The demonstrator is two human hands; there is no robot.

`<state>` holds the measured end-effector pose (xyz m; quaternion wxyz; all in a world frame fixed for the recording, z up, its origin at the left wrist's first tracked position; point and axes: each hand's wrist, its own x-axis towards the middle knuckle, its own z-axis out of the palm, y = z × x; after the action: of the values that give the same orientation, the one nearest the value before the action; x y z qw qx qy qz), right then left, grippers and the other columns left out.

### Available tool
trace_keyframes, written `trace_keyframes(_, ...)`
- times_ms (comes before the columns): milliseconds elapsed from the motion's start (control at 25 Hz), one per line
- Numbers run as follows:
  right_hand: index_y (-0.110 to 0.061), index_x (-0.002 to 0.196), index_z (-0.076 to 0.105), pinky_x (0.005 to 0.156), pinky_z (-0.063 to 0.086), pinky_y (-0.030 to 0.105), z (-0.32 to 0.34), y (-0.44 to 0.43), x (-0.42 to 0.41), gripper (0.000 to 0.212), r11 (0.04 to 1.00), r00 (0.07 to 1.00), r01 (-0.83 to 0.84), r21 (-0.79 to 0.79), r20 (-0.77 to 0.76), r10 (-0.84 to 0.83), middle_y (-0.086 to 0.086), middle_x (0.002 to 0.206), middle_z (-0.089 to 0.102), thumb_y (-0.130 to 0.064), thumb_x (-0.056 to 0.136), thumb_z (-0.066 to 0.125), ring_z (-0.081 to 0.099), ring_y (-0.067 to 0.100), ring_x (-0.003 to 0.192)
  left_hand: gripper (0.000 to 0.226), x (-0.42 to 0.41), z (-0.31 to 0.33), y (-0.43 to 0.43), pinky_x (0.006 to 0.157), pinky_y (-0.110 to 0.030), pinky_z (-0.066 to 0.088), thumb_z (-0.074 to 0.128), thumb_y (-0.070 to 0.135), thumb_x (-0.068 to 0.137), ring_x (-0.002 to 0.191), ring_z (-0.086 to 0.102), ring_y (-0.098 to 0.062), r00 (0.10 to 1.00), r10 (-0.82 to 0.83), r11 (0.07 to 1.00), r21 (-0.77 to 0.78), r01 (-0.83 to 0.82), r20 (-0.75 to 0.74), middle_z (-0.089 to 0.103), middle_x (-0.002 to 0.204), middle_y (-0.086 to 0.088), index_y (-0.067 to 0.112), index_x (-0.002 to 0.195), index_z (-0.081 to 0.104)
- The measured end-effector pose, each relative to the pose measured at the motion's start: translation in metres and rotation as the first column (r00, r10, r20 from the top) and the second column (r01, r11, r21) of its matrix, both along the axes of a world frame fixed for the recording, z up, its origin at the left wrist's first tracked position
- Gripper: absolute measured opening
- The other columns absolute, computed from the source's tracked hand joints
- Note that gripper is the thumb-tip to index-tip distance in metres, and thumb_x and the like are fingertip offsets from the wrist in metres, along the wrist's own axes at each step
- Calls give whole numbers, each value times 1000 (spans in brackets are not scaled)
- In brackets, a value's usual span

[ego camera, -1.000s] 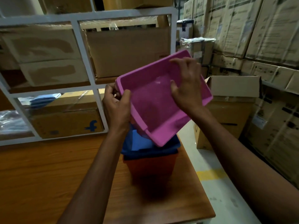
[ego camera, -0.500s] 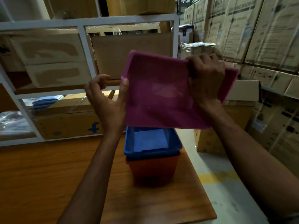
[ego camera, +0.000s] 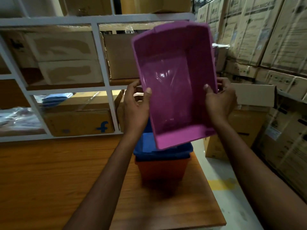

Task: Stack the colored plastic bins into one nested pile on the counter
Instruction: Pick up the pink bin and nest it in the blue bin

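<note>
I hold a pink plastic bin [ego camera: 174, 80] up in the air, tilted so its open side faces me. My left hand [ego camera: 136, 105] grips its left long wall and my right hand [ego camera: 219, 100] grips its right long wall. Below it on the wooden counter [ego camera: 49, 180] stands a blue bin [ego camera: 162, 150] nested inside an orange bin [ego camera: 162, 170]. The pink bin's lower end hangs just above the blue bin's rim and hides part of it.
A white metal shelf frame [ego camera: 103, 63] with cardboard boxes stands behind the counter. An open cardboard box [ego camera: 252, 100] and stacked cartons [ego camera: 265, 39] fill the right side. The counter's right edge drops to a grey floor with a yellow line [ego camera: 222, 183].
The pink bin has turned in my hands from a sideways tilt to lengthwise, open side toward me. Both hands shifted down to its long walls.
</note>
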<state>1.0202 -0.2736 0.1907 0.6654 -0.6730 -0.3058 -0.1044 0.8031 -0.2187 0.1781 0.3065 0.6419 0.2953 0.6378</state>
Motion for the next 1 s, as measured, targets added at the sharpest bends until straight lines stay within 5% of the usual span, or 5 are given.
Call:
trace_keyframes(240,-25,133,64,91,60,47,-22,2,7,37,883,882,-467,-41,-86,463,-5,115,69,-13,98,61,67,18,105,35,-21,-1,22,74,-19,58,64,30,101,101,65,4,1000,-8,1000,-1,8,-28,64,127,0,20,134,60)
trace_keyframes(400,-38,150,48,83,59,22,-11,-17,-8,63,652,664,-745,-139,-63,745,-7,133,58,-3,99,58,60,9,115,35,-51,-3,61,66,-18,56,59,20,103,118,63,-21,1000,-4,991,-133,5,7,61,133,-4,22,138,56)
trace_keyframes(640,-33,153,45,86,51,23,-17,-5,-35,66,724,710,-654,-219,152,688,4,122,53,-7,96,64,56,17,98,47,-67,-17,78,73,-33,59,51,2,104,123,63,-26,991,-128,923,-360,137,50,60,137,-6,31,141,50)
trace_keyframes(840,-27,141,59,68,55,17,-2,9,-11,53,673,676,-736,-71,-96,730,2,120,63,2,96,59,65,6,92,42,-69,2,76,68,-28,58,54,7,104,101,68,-13,974,-226,901,-378,215,16,63,119,1,33,137,53)
trace_keyframes(1000,-10,136,61,51,51,16,10,27,5,42,597,526,-798,82,-389,756,8,115,66,7,98,55,70,8,79,29,-55,22,87,60,-24,53,57,7,102,82,67,-2,980,-192,876,-460,145,-57,66,97,7,19,129,60)
